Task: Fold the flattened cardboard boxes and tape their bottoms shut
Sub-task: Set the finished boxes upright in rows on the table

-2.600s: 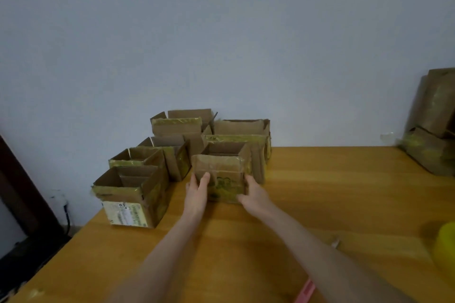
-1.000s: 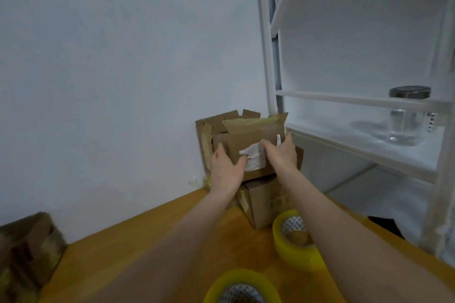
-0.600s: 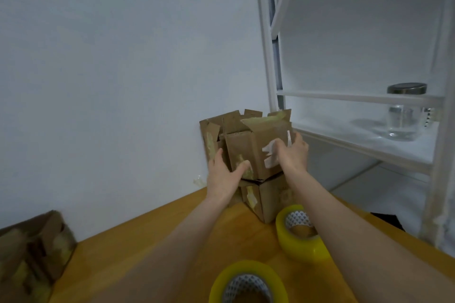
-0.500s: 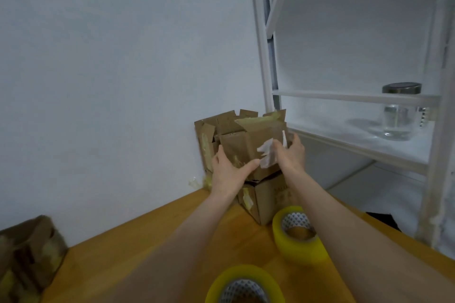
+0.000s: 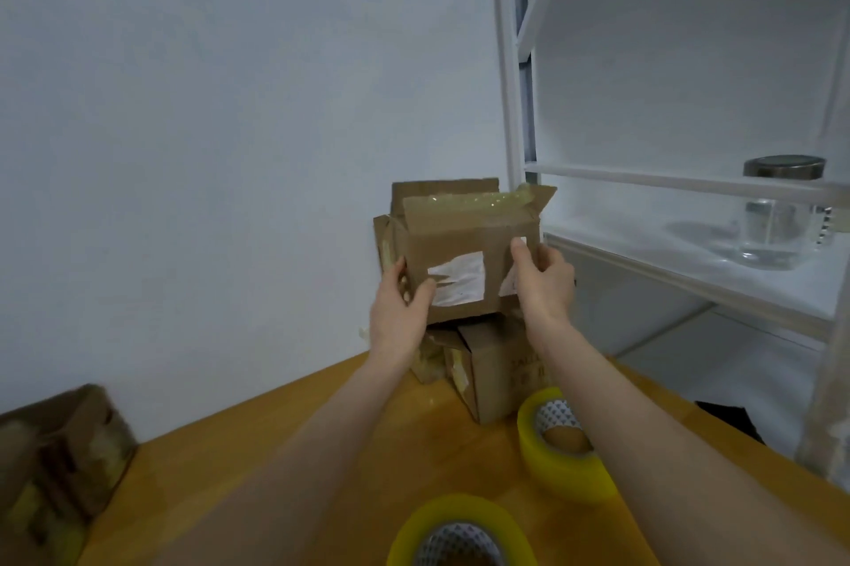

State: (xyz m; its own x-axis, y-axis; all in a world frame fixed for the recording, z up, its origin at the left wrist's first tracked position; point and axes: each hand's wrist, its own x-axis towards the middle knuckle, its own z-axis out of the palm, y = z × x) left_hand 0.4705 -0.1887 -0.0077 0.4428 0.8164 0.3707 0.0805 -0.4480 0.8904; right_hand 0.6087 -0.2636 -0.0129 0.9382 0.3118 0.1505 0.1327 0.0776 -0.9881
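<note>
Wooden surface (image 5: 207, 455), pale wall (image 5: 207, 128) behind. Cardboard box (image 5: 460, 238): held raised over stacked boxes (image 5: 496, 367), left edge clamped by left grip (image 5: 398, 312), right edge clamped by right grip (image 5: 545, 280). Tape rolls (image 5: 561, 478) lie nearer.

Light in your view is soft, even and rather dim, its source hidden. The wall (image 5: 207, 105) takes a cool grey-blue cast, the desk (image 5: 207, 464) a warm orange. The white shelf (image 5: 690, 261) is brightest, nearly washed out, and the glass jar (image 5: 777, 225) casts a faint shadow to its left. Small speckled glare sits on the tape (image 5: 464, 202) along the top box (image 5: 460, 243). The shelf uprights (image 5: 503, 82) lean near the frame edge. The lower-left cardboard (image 5: 60, 455) and nearest tape roll (image 5: 460, 508) are smeared, out of focus.
</note>
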